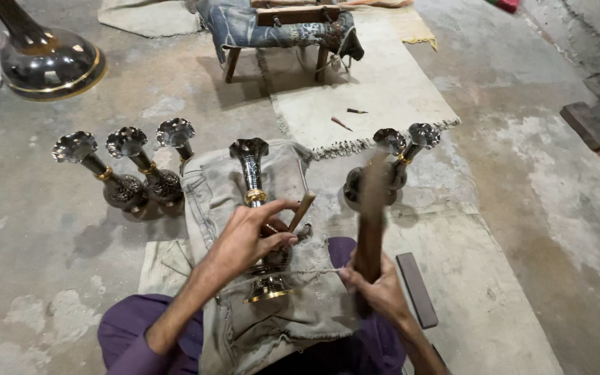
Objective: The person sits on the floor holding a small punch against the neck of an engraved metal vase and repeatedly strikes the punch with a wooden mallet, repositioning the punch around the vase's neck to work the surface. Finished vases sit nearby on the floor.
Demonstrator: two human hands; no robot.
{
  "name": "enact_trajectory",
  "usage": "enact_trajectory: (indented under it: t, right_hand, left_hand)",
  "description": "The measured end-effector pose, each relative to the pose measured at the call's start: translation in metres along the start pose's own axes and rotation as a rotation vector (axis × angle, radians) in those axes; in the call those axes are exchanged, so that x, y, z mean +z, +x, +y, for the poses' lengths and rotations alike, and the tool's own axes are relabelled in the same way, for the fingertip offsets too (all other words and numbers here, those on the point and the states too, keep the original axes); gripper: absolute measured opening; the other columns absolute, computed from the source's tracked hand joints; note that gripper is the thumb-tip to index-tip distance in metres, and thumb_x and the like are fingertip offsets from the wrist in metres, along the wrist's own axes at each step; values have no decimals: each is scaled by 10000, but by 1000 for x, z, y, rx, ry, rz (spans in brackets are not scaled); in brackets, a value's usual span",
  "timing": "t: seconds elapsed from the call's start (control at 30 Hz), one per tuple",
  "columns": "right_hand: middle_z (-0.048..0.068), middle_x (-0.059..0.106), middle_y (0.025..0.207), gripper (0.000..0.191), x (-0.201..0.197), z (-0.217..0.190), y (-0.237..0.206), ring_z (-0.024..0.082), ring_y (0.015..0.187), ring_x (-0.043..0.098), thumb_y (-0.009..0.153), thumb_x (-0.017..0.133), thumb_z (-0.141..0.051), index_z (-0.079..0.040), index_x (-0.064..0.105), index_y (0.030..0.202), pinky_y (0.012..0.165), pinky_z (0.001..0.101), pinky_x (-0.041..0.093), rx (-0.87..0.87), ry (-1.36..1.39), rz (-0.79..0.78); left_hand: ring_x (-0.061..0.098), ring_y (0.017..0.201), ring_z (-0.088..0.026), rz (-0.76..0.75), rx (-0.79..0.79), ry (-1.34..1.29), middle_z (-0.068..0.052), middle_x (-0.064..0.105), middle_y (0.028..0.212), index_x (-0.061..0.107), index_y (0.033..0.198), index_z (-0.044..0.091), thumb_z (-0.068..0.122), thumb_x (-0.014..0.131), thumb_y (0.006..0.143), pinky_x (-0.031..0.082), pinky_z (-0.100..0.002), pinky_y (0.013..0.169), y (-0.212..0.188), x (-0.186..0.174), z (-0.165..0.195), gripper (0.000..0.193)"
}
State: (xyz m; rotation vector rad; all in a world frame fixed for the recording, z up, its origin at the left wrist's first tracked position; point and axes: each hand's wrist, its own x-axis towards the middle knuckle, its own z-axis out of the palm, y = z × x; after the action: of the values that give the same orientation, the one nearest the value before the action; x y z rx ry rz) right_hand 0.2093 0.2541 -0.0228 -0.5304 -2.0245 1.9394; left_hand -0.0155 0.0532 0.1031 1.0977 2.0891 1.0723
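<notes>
A dark metal vase (251, 173) with a flared mouth and gold bands lies on a worn denim cloth (206, 194) across my lap. My left hand (251, 236) rests on the vase's body and pinches a short wooden-handled tool (303, 210) against it. My right hand (380, 292) grips a long wooden mallet (371, 215), blurred and raised upright just right of the vase.
Three similar vases (126, 170) stand in a row on the concrete floor at left, two more (401, 156) at right. A large dark vase base (50, 66) is at top left. A small stool (279, 31) with cloth sits ahead on a mat (383, 90). A dark flat bar (417, 288) lies at right.
</notes>
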Motion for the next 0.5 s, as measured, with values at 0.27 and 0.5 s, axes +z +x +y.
enact_trajectory:
  t: [0.27,0.5]
  right_hand:
    - [175,661,1329,720,-19,-8,-3,261,1054,742,837,696,-66,-90,484,1524,846,395,650,-297,-500,7]
    - [65,732,1164,758,-31,-16,-13,210,908,765,764,778,-86,-218,548,1473,825,351,663,-113,-861,-29]
  left_hand:
    - [797,761,-150,-123,74,141,-59,816,949,616,1353,218,234,741,852,671,-368,680,8,-6,10,516]
    - [791,808,-174,-135,162,206,-70,818,935,625,1345,180,217,764,844,624,-386,740,9,-10,16,521]
